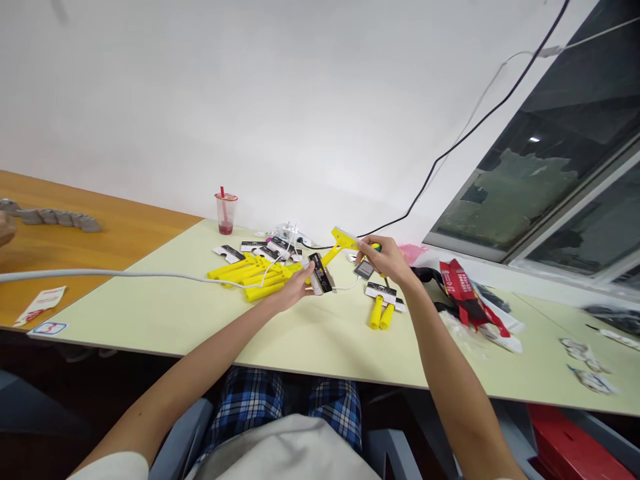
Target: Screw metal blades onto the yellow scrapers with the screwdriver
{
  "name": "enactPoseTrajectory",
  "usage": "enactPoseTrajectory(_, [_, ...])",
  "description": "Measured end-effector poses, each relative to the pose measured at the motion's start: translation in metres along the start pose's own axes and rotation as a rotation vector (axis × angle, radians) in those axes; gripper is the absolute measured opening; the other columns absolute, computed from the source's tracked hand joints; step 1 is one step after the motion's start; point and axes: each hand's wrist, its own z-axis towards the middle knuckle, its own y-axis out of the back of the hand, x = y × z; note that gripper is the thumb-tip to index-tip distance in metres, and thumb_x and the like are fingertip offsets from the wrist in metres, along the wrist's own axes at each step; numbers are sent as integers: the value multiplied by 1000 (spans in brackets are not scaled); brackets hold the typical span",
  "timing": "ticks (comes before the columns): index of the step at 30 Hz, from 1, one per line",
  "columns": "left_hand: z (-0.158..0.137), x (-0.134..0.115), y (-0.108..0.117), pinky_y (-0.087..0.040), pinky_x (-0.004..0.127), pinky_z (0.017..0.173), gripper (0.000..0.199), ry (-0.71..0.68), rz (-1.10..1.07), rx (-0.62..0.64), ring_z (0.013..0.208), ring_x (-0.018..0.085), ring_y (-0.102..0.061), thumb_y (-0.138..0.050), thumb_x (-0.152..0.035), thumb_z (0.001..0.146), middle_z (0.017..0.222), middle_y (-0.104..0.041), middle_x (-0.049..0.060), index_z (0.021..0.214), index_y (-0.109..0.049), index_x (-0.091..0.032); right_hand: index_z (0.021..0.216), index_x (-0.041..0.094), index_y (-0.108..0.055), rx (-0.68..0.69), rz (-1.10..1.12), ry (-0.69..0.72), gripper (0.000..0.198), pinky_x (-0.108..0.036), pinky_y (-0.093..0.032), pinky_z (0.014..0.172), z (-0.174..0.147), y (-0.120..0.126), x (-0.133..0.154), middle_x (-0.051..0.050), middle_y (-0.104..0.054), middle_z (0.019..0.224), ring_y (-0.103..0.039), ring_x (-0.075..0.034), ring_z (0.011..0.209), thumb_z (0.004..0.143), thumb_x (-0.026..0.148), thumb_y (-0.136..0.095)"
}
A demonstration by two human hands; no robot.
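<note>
Pale shirt cloth [285, 450] lay closest. Right hand [383, 257] pinched the end of a yellow plastic scraper [344, 238]; left hand [296, 288], its black-and-white card [321, 273].

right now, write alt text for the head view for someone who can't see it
A person's left hand holds a dark card against a yellow tool while the right hand grips its wide head, above a pale table. More yellow tools lie to the left, two others to the right, and a clear cup stands near the wall.
</note>
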Motion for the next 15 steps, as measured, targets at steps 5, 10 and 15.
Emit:
enactPoseTrajectory(5, [3,3,6,-62,29,74,67,-76,219,34,82,18,-72,-97,-72,72,97,-80,12,100,-83,-13,76,18,-76,-54,23,23,49,-27,-28,41,2,8,-3,-6,-72,61,-39,-10,43,99,60,-72])
enactPoseTrajectory(10, [-4,2,5,-59,30,71,54,-62,365,197,78,18,-70,-106,-54,67,95,-82,13,97,-85,-13,79,18,-79,-49,-31,93,41,-27,-30,45,1,9,2,-6,-78,71,-43,-11,48,100,52,-72])
enactPoseTrajectory(15, [-9,5,-3,-57,30,68,48,-57,250,206,70,16,-68,-108,-46,65,84,-78,8,87,-81,-14,76,18,-80,76,-79,110,37,-26,-32,49,0,-2,8,-6,-81,75,-44,-12,53,101,43,-69])
